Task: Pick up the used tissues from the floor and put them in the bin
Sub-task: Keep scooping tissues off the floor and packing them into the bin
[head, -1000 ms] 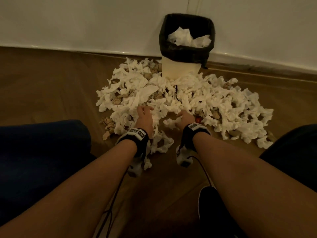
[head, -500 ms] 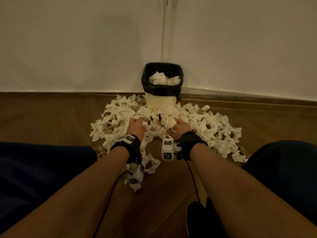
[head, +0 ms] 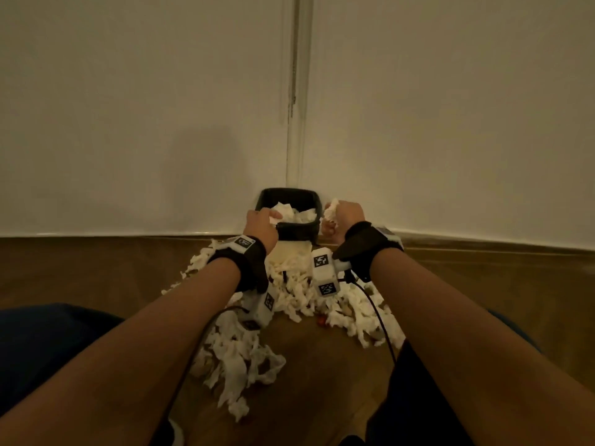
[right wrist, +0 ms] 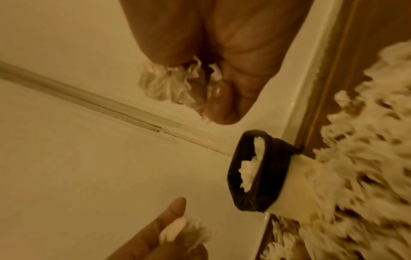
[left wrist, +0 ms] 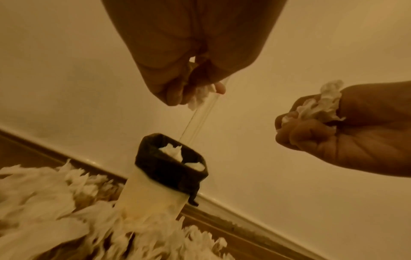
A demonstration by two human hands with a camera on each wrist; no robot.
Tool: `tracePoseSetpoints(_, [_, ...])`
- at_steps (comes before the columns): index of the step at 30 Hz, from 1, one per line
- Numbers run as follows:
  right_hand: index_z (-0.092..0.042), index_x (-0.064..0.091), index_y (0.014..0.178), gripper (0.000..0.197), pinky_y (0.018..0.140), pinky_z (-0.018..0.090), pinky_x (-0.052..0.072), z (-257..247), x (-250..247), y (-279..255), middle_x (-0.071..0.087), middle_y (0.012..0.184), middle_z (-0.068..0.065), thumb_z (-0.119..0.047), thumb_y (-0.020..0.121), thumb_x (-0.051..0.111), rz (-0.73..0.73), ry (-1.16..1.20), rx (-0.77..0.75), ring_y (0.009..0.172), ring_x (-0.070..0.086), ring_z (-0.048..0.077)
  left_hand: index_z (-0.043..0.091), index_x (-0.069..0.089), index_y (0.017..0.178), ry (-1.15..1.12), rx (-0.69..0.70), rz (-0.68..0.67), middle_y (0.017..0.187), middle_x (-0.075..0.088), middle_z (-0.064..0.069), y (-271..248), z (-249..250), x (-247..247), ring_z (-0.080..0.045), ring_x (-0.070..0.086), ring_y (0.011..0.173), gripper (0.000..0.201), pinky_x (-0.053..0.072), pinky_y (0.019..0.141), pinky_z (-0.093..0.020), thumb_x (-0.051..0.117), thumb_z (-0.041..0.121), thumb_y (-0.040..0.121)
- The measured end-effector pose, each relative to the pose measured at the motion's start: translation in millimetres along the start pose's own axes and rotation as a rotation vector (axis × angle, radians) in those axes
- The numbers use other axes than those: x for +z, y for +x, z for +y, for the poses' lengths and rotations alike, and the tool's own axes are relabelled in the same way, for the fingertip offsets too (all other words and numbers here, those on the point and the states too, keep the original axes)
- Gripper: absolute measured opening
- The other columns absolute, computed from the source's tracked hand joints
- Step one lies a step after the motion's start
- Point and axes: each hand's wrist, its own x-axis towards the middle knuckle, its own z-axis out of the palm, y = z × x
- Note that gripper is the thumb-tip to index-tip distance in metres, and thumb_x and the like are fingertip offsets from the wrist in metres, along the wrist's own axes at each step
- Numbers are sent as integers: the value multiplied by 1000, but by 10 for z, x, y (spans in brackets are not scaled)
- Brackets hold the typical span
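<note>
While a broad heap of tissues [head: 289, 294] lies spread over the wooden floor [head: 96, 272] in front of the bin [head: 291, 235], the step in hand looks like the drop: both hands are raised to the bin's mouth with a load each. The bin stands against the wall [head: 145, 107], lined with a black bag, and already has white tissues inside it, well up toward the rim.

The left hand [head: 261, 225] is at the bin's near left edge, fingers curled round a small wad of tissue [left wrist: 201, 95] that pokes out below the fingertips. The right hand [head: 343, 218] is just beside the bin's right rim, closed round a larger crumpled tissue [head: 331, 211] that bulges out of the fist.

By my judgement, the next move calls for bringing the right hand further over the opening, then loosening both grips so the wads fall inside rather than onto the rim. Most of the task seems left, given the heap below.
</note>
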Motion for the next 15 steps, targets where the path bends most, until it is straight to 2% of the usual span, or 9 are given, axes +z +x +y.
tracePoseSetpoints(2, [-12,34,60,35,40,16,19,-145,-29,35,33,48,4,-7,93,24,-61,37,36,33,27,12,7,53,117,9,18,13,132,35,-18,48,133,-78,-35,52,105,29,40,84,-26,42,3,91])
tracePoseSetpoints(3, [-13,33,59,33,42,16,17,-204,-35,39,32,46,2,-10,91,25,-89,87,37,36,24,13,7,51,119,24,35,11,133,33,-16,73,183,-115,-33,52,105,28,39,82,-25,43,7,93])
tracePoseSetpoints(6, [-14,37,62,31,43,20,20,-267,-52,51,34,57,2,-20,92,33,-147,0,-14,46,25,14,3,45,122,85,78,13,133,31,-16,151,297,-206,-29,53,100,28,43,86,-28,42,7,95])
tracePoseSetpoints(8, [-12,43,68,28,45,23,28,-242,-60,130,41,63,3,-17,95,37,-132,-104,-53,52,35,15,2,41,122,94,69,36,131,33,-15,215,342,-262,-23,51,86,28,46,79,-28,36,1,95])
tracePoseSetpoints(9, [-13,47,71,26,50,24,33,-216,-46,164,45,68,3,-12,96,39,-123,-200,-77,56,40,15,3,41,121,121,71,46,130,33,-15,242,353,-294,-23,51,85,27,45,78,-29,36,-1,94])
tracePoseSetpoints(11, [-9,59,89,22,72,28,46,-162,-12,232,53,85,6,-1,95,39,-156,-380,-129,75,51,19,9,43,117,164,90,60,131,35,-18,295,349,-357,-28,53,95,26,45,83,-32,38,-1,93])
tracePoseSetpoints(13, [3,58,116,31,95,35,45,-151,19,317,57,103,17,5,94,36,-147,-459,-192,96,56,29,11,50,119,235,119,69,133,37,-19,371,335,-429,-31,53,103,31,46,84,-31,42,0,91])
tracePoseSetpoints(14, [5,54,122,34,99,38,46,-133,15,336,58,110,22,6,94,35,-144,-486,-233,103,57,33,10,53,120,239,134,73,132,39,-19,385,305,-447,-31,54,105,31,47,86,-33,44,2,91])
tracePoseSetpoints(15, [4,52,124,35,97,37,48,-121,1,314,59,113,24,5,94,36,-133,-504,-280,104,59,35,10,55,119,237,137,64,130,43,-19,377,290,-463,-32,55,104,30,48,87,-35,45,4,92])
